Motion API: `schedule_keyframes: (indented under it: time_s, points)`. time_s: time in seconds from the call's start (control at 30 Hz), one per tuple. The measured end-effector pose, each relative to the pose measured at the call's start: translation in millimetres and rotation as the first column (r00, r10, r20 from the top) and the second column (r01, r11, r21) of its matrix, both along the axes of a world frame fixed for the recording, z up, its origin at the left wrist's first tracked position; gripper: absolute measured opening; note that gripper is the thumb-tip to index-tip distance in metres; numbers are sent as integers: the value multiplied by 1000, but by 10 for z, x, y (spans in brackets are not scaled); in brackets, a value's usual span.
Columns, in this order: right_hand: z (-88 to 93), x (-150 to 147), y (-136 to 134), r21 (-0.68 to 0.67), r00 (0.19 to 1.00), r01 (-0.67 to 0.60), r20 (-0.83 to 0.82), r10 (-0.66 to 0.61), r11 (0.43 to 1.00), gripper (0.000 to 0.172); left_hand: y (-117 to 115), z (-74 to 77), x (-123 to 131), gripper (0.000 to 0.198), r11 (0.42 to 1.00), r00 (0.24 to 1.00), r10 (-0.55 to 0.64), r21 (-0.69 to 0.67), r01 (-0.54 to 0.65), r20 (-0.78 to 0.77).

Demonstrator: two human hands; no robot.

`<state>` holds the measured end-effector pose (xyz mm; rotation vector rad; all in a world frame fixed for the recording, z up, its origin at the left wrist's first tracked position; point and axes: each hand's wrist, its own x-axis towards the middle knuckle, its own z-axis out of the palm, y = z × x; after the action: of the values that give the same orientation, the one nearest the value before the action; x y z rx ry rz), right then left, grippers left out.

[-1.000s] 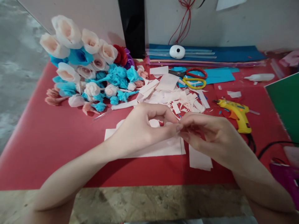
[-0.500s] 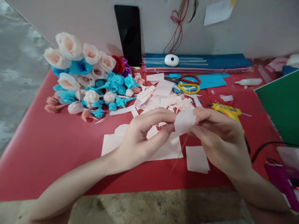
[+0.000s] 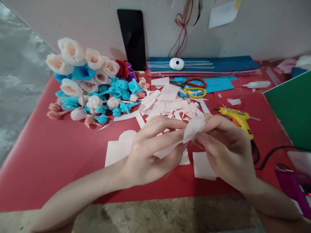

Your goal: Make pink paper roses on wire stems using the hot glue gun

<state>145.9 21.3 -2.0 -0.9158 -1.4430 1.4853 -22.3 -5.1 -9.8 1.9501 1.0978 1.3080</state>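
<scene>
A pale paper flower (image 3: 193,127), its petal curled over, is pinched between both hands above the red table (image 3: 73,155). My left hand (image 3: 155,147) closes on its left side, fingertips at the petal's lower edge. From the right, my right hand (image 3: 224,145) grips the base, thumb and forefinger pressed together. A thin wire stem slants down behind my left fingers, mostly hidden. Under the hands lie a large pale paper sheet (image 3: 116,150) and a small square paper piece (image 3: 204,166).
Paper flowers (image 3: 92,85) crowd the back left. Paper scraps (image 3: 167,100), scissors (image 3: 195,92) and a yellow glue gun (image 3: 236,118) with a black cord lie beyond my hands. A black phone (image 3: 132,38) leans on the wall; a green board (image 3: 291,111) stands right.
The paper flower has turned and tilted, so the petal looks narrower. My left fingers have shifted lower around it, and the wire stem is now mostly covered.
</scene>
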Motion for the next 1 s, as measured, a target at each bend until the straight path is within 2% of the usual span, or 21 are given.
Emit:
schedule_keyframes:
  time_s: [0.13,0.3,0.6,0.7,0.83,1.0]
  points:
    - [-6,-9,-5,-2,999,-2,-36,2,1000,11,31,12,13,21,997,999,25,69,-22,-35]
    - [-58,-20,15,60,997,3,-71,1,998,10,80,-6,15,22,960,996,69,276,-50,-59]
    - [-99,-23,6,134,998,25,-61,-17,991,12,83,27,46,17,930,962,181,353,-100,-205]
    - [-107,-23,10,149,998,24,-59,-16,989,11,88,1,36,22,913,952,209,393,-108,-224]
    - [-119,-24,28,169,998,41,-52,-32,985,11,70,-51,14,25,914,958,168,400,-64,-231]
    - [-119,-33,33,173,998,51,-48,-44,984,11,42,-35,0,25,958,965,160,268,-100,-209]
